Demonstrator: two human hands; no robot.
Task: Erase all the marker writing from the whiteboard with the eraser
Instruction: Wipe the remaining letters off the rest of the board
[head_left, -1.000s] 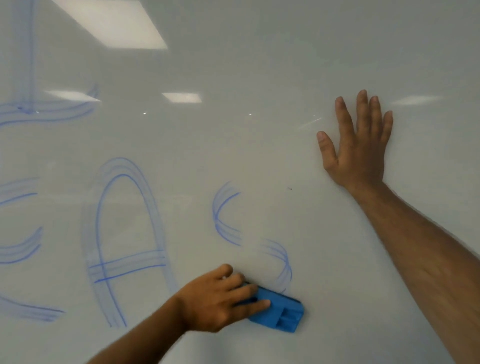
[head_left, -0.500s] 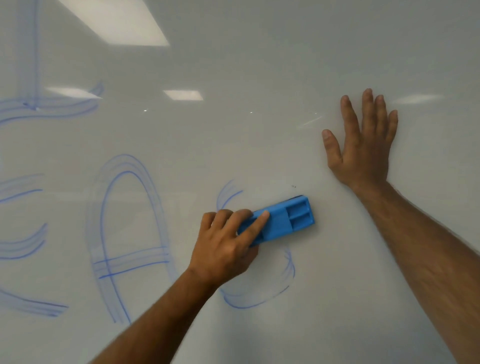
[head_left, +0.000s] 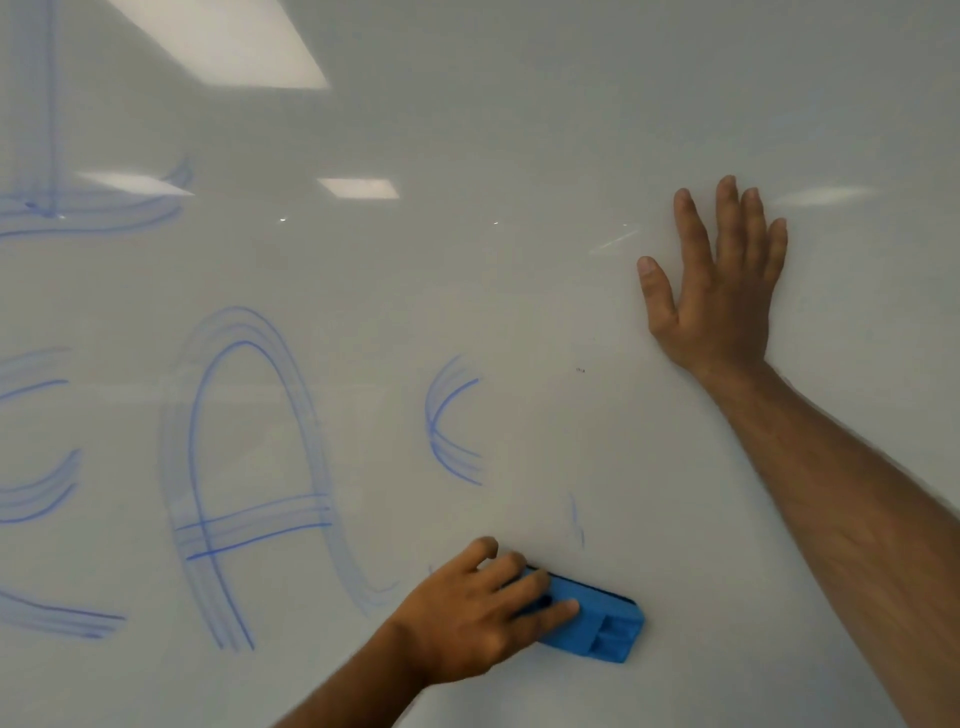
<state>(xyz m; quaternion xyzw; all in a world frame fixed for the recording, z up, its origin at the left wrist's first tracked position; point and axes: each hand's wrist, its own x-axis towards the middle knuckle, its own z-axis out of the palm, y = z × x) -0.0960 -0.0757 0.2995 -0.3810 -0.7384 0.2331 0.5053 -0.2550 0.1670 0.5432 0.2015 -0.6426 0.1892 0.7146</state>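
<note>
Head view showed the whiteboard (head_left: 519, 130) filling the whole frame; none of its edges was visible. The left hand (head_left: 467, 618) held the blue eraser (head_left: 597, 621) low on the board, just right of centre, its grip clenched on the eraser's left end with fingers curled over the top. The eraser lay flat against the surface, tilted slightly down to the right. The right hand (head_left: 719, 283) was pressed flat against the board at upper right, grip released, fingers straight and pointing up, well apart from the eraser.

Bare board lay between the two hands and to the right of the eraser. Blue marker writing (head_left: 244, 467) occupied the left half: a large smeared arch-shaped letter with a crossbar, a curved remnant (head_left: 447, 421) above the eraser, and partial strokes (head_left: 36, 488) cut off at the left frame edge. A faint streak (head_left: 576, 519) stood just above the eraser. Ceiling light reflections (head_left: 234, 41) showed on the glossy surface.
</note>
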